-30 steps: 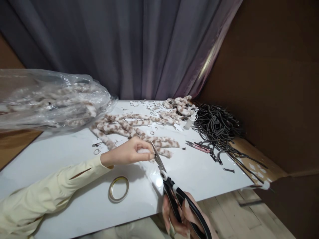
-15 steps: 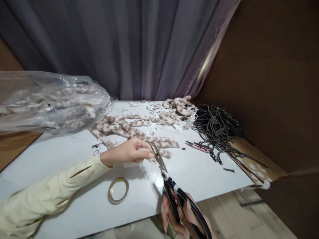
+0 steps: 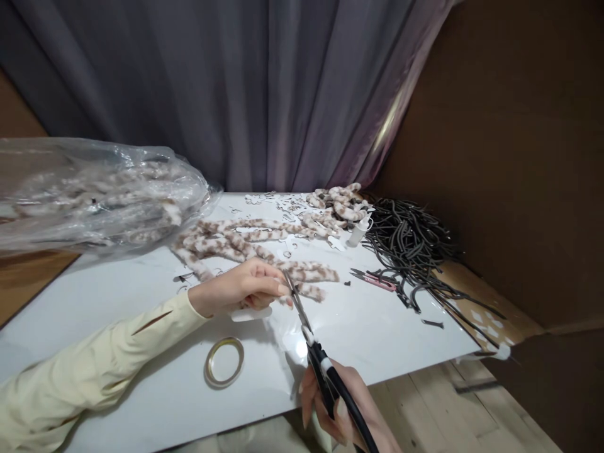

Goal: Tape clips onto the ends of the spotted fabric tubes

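Scissors (image 3: pixel 325 363) angle up to the right of the tape roll (image 3: pixel 223 382), blades nearly together at the pinched fingertips of the left hand (image 3: pixel 250 286), beyond that roll; what these hold I cannot tell. The right hand (image 3: pixel 361 396) grips the handles. Trimming seems in hand; next likely calls for fingertips clear. No legible writing.
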### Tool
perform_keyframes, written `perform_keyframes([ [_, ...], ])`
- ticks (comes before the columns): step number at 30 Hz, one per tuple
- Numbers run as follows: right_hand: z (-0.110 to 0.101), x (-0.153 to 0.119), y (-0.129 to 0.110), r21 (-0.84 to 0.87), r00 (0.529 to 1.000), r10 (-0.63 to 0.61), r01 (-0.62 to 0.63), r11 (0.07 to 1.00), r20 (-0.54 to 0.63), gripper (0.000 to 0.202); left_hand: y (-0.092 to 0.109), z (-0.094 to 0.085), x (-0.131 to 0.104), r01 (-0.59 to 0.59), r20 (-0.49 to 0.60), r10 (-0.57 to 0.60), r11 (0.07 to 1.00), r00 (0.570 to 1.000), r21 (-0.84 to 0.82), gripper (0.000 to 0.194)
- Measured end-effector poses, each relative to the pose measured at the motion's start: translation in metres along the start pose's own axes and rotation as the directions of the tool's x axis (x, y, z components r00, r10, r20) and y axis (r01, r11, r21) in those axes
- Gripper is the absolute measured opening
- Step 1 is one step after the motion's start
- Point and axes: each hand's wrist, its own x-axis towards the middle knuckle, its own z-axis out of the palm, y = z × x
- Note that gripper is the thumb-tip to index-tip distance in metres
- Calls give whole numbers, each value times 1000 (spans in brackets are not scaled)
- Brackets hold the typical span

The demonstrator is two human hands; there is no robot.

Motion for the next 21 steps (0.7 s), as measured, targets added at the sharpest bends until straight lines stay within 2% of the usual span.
perform_keyframes([
  [5,4,1,5,31,1000,4,-3,1000,-26,63,-4,-1,1,33,18,-32,995,999,-95,17],
  [15,8,5,13,59,997,-81,82,995,-6,58,-4,1,2,74,23,-70,980,997,-186,17],
  [18,10,6,11,35,997,-77,77,996,-17,58,-5,3,3,92,1,-94,974,996,-205,17],
  [21,9,7,6,-4,997,-69,69,998,-26,60,-7,6,2,128,40,-122,964,992,-235,16],
])
